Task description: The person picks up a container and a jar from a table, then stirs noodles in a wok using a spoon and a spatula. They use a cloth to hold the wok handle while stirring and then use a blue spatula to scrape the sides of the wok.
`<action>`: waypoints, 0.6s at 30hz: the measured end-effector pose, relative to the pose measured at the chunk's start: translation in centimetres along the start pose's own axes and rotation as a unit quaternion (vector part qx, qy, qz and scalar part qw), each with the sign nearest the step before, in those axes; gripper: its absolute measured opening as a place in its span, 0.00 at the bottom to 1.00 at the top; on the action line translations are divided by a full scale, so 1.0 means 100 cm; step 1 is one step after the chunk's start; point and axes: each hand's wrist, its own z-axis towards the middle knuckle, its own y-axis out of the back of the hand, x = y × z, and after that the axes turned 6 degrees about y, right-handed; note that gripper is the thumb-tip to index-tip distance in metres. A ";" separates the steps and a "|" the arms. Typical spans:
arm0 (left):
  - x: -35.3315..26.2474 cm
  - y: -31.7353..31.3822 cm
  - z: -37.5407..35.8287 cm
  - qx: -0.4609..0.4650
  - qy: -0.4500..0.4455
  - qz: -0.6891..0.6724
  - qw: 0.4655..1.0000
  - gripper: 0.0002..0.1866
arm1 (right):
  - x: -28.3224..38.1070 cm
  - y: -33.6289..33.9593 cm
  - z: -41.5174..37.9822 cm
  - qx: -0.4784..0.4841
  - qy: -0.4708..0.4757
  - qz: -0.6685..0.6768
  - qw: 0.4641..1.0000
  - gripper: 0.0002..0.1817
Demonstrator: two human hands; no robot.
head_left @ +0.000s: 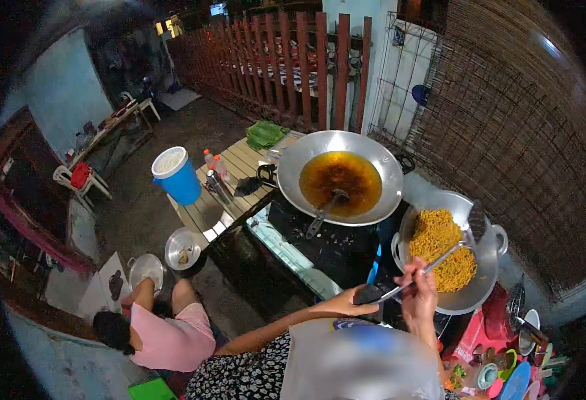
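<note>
A long metal utensil [443, 257] reaches from my body side into yellow noodles [434, 235] in a wide metal wok [486, 287] at the right. My left hand [347, 301] is closed round the dark end of its handle. Further up the shaft, my right hand [421, 291] grips it with bent fingers, near the wok's front left edge. The utensil's head touches the noodles. Beyond, a larger wok [291, 163] holds orange-brown oil [339, 175], and a ladle [319, 220] rests in it.
A blue bucket [185, 185], bottles [219, 167] and green leaves [265, 135] stand on a slatted table [189, 217]. A person in pink [173, 340] crouches at the lower left beside two metal basins [182, 248]. Bowls and cups [514, 381] crowd the lower right.
</note>
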 end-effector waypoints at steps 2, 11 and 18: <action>0.002 0.002 0.003 0.026 0.050 -0.007 0.998 0.23 | 0.019 0.002 0.001 -0.014 0.040 0.010 0.999 0.19; 0.013 0.012 0.008 -0.089 0.092 -0.398 0.909 0.31 | 0.120 0.105 -0.002 -0.080 0.048 -0.530 0.843 0.16; 0.015 0.013 0.070 -0.053 0.064 -0.389 0.918 0.29 | 0.218 0.125 0.007 -0.060 -0.044 -0.952 0.297 0.10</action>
